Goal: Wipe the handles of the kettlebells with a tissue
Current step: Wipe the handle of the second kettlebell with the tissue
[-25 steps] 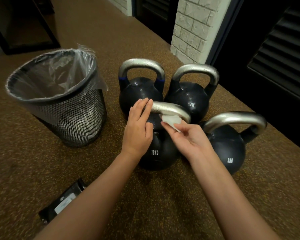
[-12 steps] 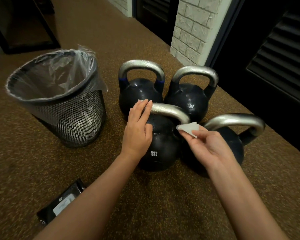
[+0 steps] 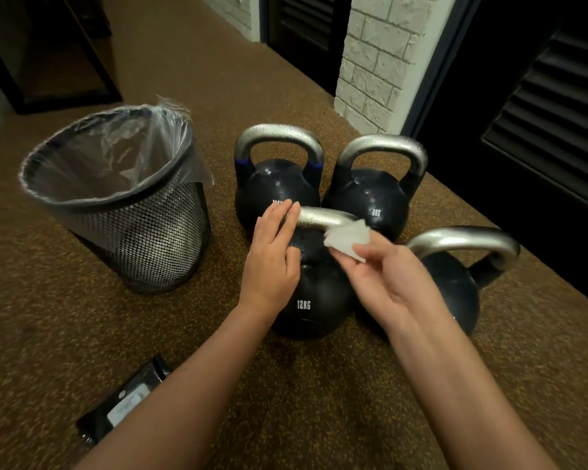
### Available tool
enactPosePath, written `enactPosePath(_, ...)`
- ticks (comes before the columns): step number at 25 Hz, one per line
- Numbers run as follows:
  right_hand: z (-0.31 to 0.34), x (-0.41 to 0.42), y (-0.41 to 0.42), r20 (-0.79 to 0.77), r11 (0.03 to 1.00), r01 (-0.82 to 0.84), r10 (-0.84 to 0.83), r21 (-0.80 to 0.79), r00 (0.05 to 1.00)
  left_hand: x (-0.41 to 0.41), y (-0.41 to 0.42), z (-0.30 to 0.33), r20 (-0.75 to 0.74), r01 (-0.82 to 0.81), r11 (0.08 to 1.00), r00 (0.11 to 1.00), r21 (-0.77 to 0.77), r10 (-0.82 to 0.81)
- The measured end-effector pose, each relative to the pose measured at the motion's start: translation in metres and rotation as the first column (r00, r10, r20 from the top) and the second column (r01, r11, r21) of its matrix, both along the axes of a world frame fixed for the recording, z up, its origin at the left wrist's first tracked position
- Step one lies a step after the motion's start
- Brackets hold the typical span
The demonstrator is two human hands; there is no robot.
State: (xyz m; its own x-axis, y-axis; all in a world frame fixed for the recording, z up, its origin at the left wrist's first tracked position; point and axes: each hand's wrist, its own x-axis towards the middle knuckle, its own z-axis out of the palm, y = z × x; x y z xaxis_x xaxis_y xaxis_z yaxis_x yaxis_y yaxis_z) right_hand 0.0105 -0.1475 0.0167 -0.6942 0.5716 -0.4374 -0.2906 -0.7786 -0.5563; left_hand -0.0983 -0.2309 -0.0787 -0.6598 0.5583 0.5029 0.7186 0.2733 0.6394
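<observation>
The left hand (image 3: 272, 256) rests flat-fingered on the 12KG kettlebell (image 3: 314, 300) handle (image 3: 323, 218), steadying it, while the right hand (image 3: 387, 276) pinches the tissue (image 3: 345, 239) against the handle's far end to wipe.

Four kettlebells crowd the centre: the 12 kg kettlebell (image 3: 314, 300) at 6 o'clock of the cluster, two touching behind it, and the right-hand kettlebell (image 3: 455, 283) at its 3 o'clock, leaving only narrow gaps. The mesh waste bin (image 3: 126, 212) stands at 9 o'clock across a strip of bare floor (image 3: 224, 283). A black wipes pack (image 3: 123, 405) lies at 7 o'clock.
</observation>
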Motion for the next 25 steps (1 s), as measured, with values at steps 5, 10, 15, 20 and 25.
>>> enactPosePath(5, -0.006, -0.004, 0.012, 0.544, 0.199, -0.506, -0.314, 0.839, 0.778, 0.001, 0.000, 0.000, 0.016, -0.010, 1.000, 1.000, -0.003, 0.010)
enactPosePath(10, -0.022, -0.032, 0.005, 0.641, -0.185, -0.765, -0.447, 0.617, 0.624, 0.002, 0.000, 0.003, 0.052, 0.006, 1.000, 0.999, 0.006, -0.006)
enactPosePath(15, -0.005, -0.040, 0.004, 0.655, -0.051, -0.680, -0.228, 0.731, 0.721, 0.004, -0.003, 0.012, 0.153, -0.013, 0.997, 0.988, 0.071, 0.002)
enactPosePath(20, 0.012, -0.039, 0.017, 0.593, 0.118, -0.584, -0.062, 0.803, 0.803, 0.006, -0.007, 0.019, -0.043, 0.067, 0.985, 0.996, -0.157, -0.074)
enactPosePath(25, -0.001, -0.036, 0.060, 0.585, 0.328, -0.548, -0.015, 0.769, 0.811, 0.007, 0.002, 0.019, -0.404, -0.127, 0.908, 0.913, -0.400, -0.050)
